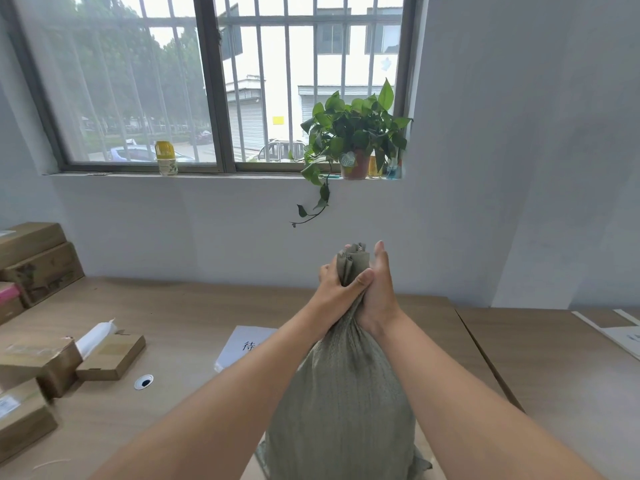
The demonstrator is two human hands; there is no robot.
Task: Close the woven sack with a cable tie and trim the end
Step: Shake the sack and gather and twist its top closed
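Observation:
A grey-green woven sack (343, 403) stands upright on the wooden table (180, 306), full and rounded, with its mouth gathered into a narrow neck at the top. My left hand (334, 289) wraps around that neck from the left, thumb across the front. My right hand (379, 289) presses against the neck from the right, its fingers pointing up beside the bunched mouth. A thin pale strip (52, 463), possibly a cable tie, lies at the table's front left. I see no cutting tool.
Several cardboard boxes (110, 356) and a white roll (95, 336) sit on the left of the table. A white sheet with writing (242, 344) lies behind the sack. A round cable hole (143, 381) is in the tabletop. A potted plant (353, 140) stands on the windowsill.

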